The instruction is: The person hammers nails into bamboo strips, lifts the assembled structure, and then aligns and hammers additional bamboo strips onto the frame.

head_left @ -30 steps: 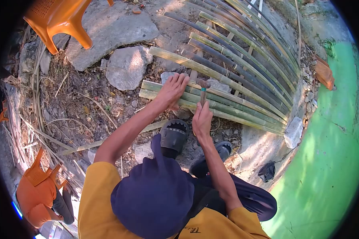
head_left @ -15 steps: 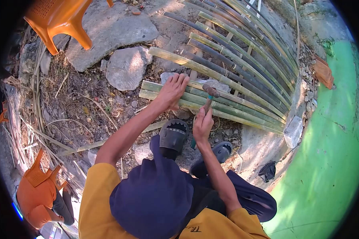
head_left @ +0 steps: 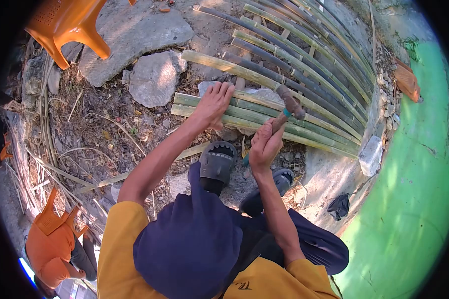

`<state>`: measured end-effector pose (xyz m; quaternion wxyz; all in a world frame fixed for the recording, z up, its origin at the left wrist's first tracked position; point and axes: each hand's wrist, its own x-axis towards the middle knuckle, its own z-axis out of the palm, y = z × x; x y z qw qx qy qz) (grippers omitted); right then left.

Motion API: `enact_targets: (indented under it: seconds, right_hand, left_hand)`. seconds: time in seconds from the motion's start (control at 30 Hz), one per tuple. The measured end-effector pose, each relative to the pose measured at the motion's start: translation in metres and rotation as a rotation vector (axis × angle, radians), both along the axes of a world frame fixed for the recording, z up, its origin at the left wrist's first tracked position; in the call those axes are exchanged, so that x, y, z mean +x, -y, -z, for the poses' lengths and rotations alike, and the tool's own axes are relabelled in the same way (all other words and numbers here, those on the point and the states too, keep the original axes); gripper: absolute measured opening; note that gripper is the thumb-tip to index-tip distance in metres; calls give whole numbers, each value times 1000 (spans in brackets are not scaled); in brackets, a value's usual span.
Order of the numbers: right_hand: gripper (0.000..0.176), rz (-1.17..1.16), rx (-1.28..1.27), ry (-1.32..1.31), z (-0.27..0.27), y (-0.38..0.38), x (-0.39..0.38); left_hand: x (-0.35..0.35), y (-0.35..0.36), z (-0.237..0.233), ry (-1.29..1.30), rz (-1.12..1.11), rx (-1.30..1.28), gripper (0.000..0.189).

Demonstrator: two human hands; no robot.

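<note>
My left hand [head_left: 215, 105] is closed over the near ends of several green split bamboo strips [head_left: 294, 130], its fingers across their top and thumb at the near side. In my right hand [head_left: 267, 143] is a hammer [head_left: 290, 102], gripped by its handle with a blue-green band below the rusty head. The head is above the strips, to the right of my left hand; it appears apart from them. Beyond, a longer bamboo strip [head_left: 209, 60] lies beside a row of more bamboo strips [head_left: 304, 65] set on crosspieces.
Flat stones [head_left: 157, 77] lie at the upper left, under an orange plastic chair [head_left: 70, 27]. A person in orange [head_left: 47, 246] sits at the lower left. A pale stone [head_left: 370, 155] rests at the strips' right ends, beside a green surface [head_left: 409, 199]. My shoes [head_left: 218, 162] are close to the strips.
My right hand has moved up and to the right with the hammer, whose head looks larger and nearer the camera. The left hand stays on the bamboo strips.
</note>
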<state>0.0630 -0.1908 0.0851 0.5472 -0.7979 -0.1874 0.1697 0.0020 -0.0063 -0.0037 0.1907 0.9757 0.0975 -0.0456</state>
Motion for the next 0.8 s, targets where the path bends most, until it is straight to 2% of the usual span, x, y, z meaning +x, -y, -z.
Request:
enact_targets:
  seconds: [0.03,0.1,0.17,0.2,0.27,0.3,0.37,0.4,0.5,0.57,0.63,0.7,0.73,0.77,0.8]
  right_hand:
    - [23,67,133,-84,-3,1,0]
    - [22,104,185,-52,19,2,-4]
    - [22,-195,-252,230,55,5,-3]
    - [22,-188,-246,236,54,5,-1]
    - [21,-158,-327,45,50,3,-1]
    - [21,-156,-331,40,45,4,1]
    - [21,-36,-130,79,24,4,6]
    - [22,-24,-130,62,12,4,6]
    - [24,7,-3,73,27,5,-6]
    - [24,-31,-10,104,41,9,-6]
    - [22,-141,-173,41,40,13,-8]
    - [21,-137,-195,5,44,20,-8]
    - [21,-112,-179,26,45,24,-7]
    - [21,-87,-164,44,47,29,-7]
    - [20,-70,-166,36,45,31,-5]
  left_hand:
    - [0,1,1,18,-17,-7,121]
    - [0,1,1,14,-2,2,122]
    - [2,-1,3,-7,9,15,122]
    - [3,0,16,0,14,22,122]
    - [-1,1,50,195,-21,157,127]
    - [-1,1,41,191,-18,153,127]
    - [3,2,8,13,1,19,126]
    - [1,6,9,7,8,13,126]
    - [2,0,10,29,5,42,126]
    - [3,1,6,-3,10,21,128]
    - [0,-1,0,-29,12,25,131]
    - [4,-4,-6,-80,25,14,137]
    - [7,-11,-12,-111,50,-21,124]
    - [8,-18,-12,-108,51,-16,124]
    - [13,-28,-12,-132,8,-237,109]
